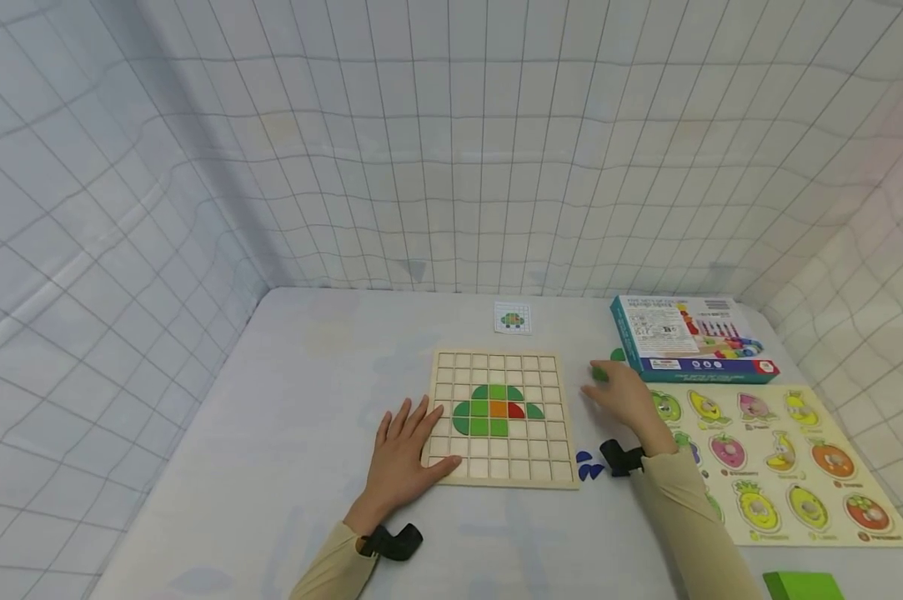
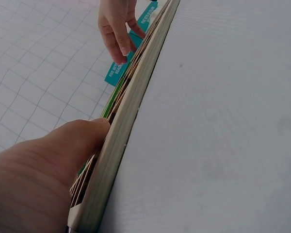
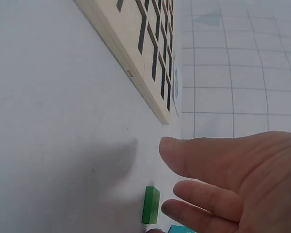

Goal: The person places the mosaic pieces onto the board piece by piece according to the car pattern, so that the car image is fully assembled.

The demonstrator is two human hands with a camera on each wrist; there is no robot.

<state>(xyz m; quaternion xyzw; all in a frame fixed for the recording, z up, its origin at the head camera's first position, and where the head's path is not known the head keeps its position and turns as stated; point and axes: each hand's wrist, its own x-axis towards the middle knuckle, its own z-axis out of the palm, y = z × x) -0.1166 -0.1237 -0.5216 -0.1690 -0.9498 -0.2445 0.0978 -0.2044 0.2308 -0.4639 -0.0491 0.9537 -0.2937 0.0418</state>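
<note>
A wooden grid board (image 1: 529, 450) lies on the table with green, orange and red pieces set into its middle squares. My left hand (image 1: 402, 462) rests with spread fingers on the board's left edge; the left wrist view shows the thumb (image 2: 89, 131) lying over its rim. Beyond the board's right side, my right hand (image 1: 622, 396) hovers low over a small green piece (image 1: 599, 373). In the right wrist view this green piece (image 3: 151, 205) lies on the table close to the fingertips, with the thumb held well apart from them. Another green piece (image 1: 618, 355) lies just behind it.
A small pattern card (image 1: 512, 317) lies behind the board. Several dark blue pieces (image 1: 584, 471) are by its lower right corner. At the right are a teal-edged box (image 1: 691, 333), a fruit puzzle board (image 1: 785, 458) and a bright green block (image 1: 804, 586). Grid-patterned cloth walls surround the table.
</note>
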